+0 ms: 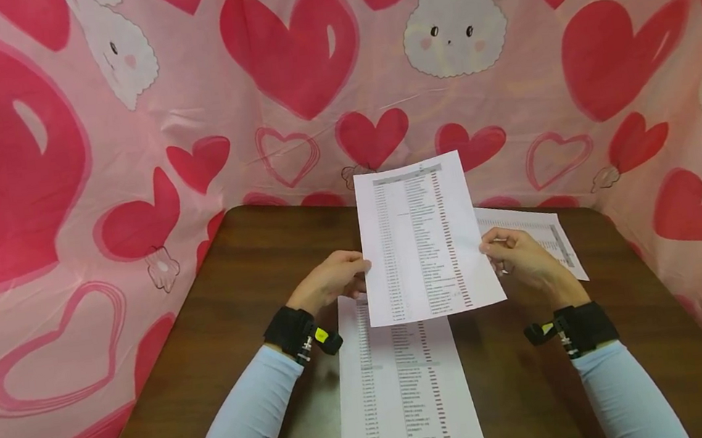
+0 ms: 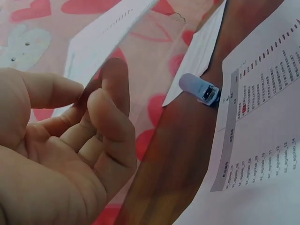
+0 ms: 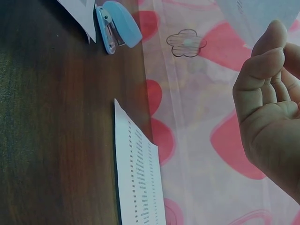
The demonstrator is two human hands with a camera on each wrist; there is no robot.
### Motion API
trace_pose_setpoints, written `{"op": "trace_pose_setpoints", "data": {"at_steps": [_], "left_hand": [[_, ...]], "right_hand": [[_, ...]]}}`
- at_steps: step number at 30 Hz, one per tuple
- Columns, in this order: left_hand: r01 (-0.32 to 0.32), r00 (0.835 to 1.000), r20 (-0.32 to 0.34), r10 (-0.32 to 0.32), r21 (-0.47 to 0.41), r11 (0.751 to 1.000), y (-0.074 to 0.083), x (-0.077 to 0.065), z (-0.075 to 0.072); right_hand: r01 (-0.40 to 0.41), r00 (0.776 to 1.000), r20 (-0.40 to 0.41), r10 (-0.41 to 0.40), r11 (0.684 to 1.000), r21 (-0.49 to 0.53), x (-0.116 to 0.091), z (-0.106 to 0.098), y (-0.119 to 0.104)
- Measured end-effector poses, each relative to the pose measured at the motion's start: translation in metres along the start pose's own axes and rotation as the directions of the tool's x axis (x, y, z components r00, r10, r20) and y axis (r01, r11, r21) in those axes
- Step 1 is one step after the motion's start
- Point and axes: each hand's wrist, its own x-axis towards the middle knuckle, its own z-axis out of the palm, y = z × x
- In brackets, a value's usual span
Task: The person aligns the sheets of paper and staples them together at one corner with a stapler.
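Observation:
A printed sheet of paper point(image 1: 404, 249) is held up above the table, facing the head camera. My left hand point(image 1: 334, 276) pinches its left edge between thumb and fingers. On the opposite edge, my right hand point(image 1: 523, 256) grips the paper the same way. Below, a printed sheet point(image 1: 387, 404) lies on the table, its far end partly covered by the raised paper in the head view. The left wrist view catches a small light-blue stapler point(image 2: 199, 88) beyond that lower sheet. It also appears in the right wrist view, while the raised paper hides it from the head camera.
Another printed sheet point(image 1: 553, 231) lies at the back right of the brown table point(image 1: 264, 259), partly behind the right hand. A pink cloth point(image 1: 304, 159) with hearts and rabbits hangs around the table's back and sides.

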Motion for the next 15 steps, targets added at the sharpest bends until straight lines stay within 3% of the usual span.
{"op": "trace_pose_setpoints", "data": {"at_steps": [8, 15], "left_hand": [[0.047, 0.999, -0.01, -0.047, 0.014, 0.999, 0.005, 0.001, -0.006], [0.012, 0.997, 0.069, -0.019, 0.098, 0.995, -0.001, -0.005, -0.018]], "right_hand": [[0.003, 1.0, 0.022, -0.003, 0.999, 0.034, 0.0, 0.002, 0.005], [-0.085, 0.991, 0.1, 0.088, 0.996, -0.031, 0.0, 0.005, 0.004]]}}
